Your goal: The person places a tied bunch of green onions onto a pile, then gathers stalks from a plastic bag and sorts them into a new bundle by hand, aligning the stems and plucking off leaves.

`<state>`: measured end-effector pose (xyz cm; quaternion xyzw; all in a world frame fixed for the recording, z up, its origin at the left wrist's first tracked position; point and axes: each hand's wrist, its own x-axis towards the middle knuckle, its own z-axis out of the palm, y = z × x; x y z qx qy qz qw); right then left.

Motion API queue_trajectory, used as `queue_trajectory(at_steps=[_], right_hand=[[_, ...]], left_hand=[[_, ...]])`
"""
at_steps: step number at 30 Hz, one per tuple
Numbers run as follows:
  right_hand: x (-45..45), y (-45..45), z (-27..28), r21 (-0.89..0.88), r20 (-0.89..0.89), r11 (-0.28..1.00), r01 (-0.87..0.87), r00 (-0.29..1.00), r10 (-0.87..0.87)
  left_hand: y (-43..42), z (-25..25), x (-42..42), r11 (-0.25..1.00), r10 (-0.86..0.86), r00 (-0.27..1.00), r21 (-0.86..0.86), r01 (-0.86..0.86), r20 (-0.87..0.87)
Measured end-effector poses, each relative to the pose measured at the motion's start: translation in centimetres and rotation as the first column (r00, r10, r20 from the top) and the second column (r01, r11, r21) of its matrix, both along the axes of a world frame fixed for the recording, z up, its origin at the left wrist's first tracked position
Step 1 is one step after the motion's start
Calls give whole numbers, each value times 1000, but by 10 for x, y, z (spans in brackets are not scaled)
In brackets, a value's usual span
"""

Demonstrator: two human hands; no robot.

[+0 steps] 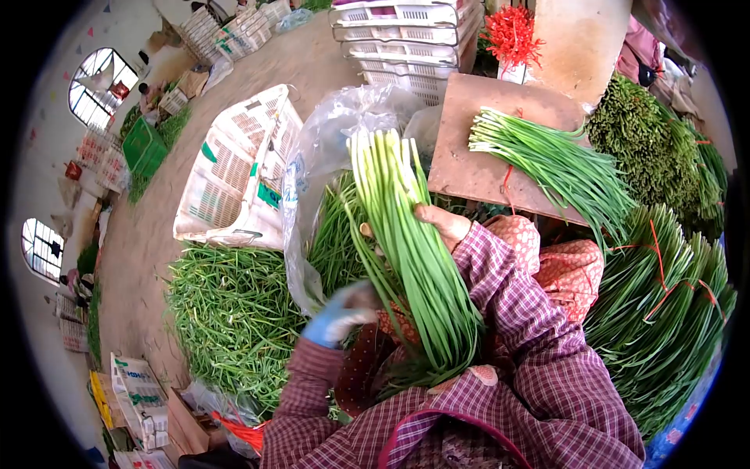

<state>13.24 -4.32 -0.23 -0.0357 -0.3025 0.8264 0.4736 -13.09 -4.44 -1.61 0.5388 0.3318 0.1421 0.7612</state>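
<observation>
A bunch of garlic chives (pixel 414 227) stands slanted in front of me, pale stem ends up and green leaves hanging toward my lap. My right hand (pixel 445 224) is closed around it at the upper part, thumb across the front. Beside the lower leaves on the left, my left hand (pixel 346 311) wears a white and blue glove. Motion smears its fingers, so I cannot see whether it holds anything. Another bunch of chives (pixel 547 160) lies on a brown board (pixel 461 141), with a red tie (pixel 508 186) hanging at its near side.
Loose green leaves (pixel 226 320) are heaped at left, beside a clear plastic bag (pixel 301 195) and a white crate (pixel 226 172). Stacked crates (pixel 406 55) and red ties (pixel 512 35) stand ahead. Tied chive bundles (pixel 656 305) are piled at right.
</observation>
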Motion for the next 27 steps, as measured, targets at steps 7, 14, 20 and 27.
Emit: queue_trajectory(at_steps=[7,14,20,27], right_hand=[[-23,1,10,40,53,999,22,998,-25],[1,-13,2,15,19,999,39,999,-39],[17,-19,-27,-24,12,978,207,978,-206],[20,-15,-49,-170,74,943,284,958,-276]], left_hand=[[94,12,-33,961,-59,932,272,-43,357],[88,-36,-1,904,410,826,-51,-424,387],[96,-107,-14,815,576,808,-8,-580,124],[122,-171,51,726,584,800,528,-440,-136]])
